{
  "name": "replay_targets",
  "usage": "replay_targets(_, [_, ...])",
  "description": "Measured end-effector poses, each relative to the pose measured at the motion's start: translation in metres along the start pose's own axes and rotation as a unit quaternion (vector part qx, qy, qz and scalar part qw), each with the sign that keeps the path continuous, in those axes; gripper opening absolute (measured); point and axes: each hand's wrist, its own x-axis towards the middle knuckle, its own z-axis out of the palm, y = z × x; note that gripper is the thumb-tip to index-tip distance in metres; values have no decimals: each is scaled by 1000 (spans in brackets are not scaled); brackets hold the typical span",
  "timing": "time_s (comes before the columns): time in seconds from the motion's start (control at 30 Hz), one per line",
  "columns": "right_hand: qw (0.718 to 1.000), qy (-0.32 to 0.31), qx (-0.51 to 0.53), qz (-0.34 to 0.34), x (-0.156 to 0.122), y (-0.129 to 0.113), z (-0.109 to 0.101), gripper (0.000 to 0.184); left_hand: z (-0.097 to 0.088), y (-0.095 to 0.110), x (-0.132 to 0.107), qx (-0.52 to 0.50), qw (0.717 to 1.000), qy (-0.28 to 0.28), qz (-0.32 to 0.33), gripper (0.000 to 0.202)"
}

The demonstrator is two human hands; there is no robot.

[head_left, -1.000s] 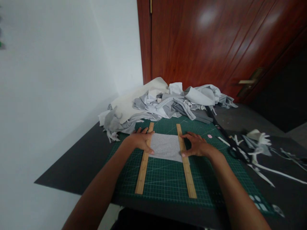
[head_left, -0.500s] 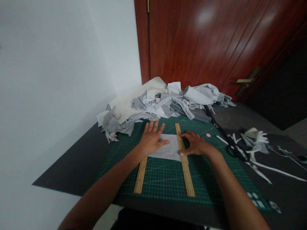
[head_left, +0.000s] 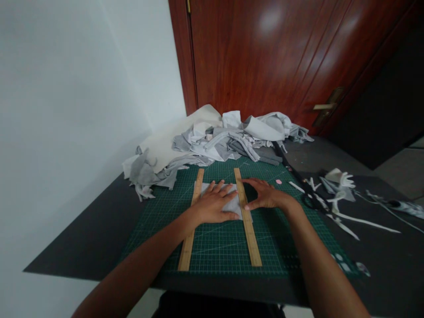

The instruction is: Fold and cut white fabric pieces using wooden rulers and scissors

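Observation:
A piece of light grey fabric [head_left: 233, 205] lies on a green cutting mat [head_left: 218, 251]. Two wooden rulers lie over it lengthwise, the left ruler [head_left: 187, 247] along its left side and the right ruler [head_left: 251, 238] near its right edge. My left hand [head_left: 217, 205] rests flat on the fabric between them, fingers spread, its wrist crossing over the left ruler. At the right ruler, my right hand [head_left: 263, 194] has its thumb and fingertips set apart along the ruler's outer edge, with nothing enclosed by them.
Heaped grey and white fabric scraps [head_left: 221, 141] line the back of the dark table [head_left: 86, 229], against the white wall and red-brown door [head_left: 251, 57]. To the right lie black-handled scissors [head_left: 311, 201], white fabric strips [head_left: 367, 221] and a small pink piece [head_left: 278, 181].
My left hand has slid right from the left ruler toward the middle of the fabric, uncovering that ruler's upper part. My right hand stays at the right ruler. The whole view has shifted slightly.

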Motion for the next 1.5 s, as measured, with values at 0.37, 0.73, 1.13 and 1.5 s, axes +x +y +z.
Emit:
replay_targets(0.37, [998, 18, -52, 32, 2, -11, 5, 134, -2, 1, -1, -10, 1000, -12, -10, 90])
replay_targets(0.73, [998, 9, -57, 35, 3, -6, 3, 125, -3, 0, 0, -5, 1000, -20, -6, 87])
replay_targets(1.13, [999, 5, -33, 21, 2, 2, 0, 122, -5, 2, 0, -3, 1000, -19, -6, 86])
replay_targets(1.5, [999, -16, -45, 23, -3, -9, -1, 116, -4, 2, 1, -8, 1000, -19, -6, 88])
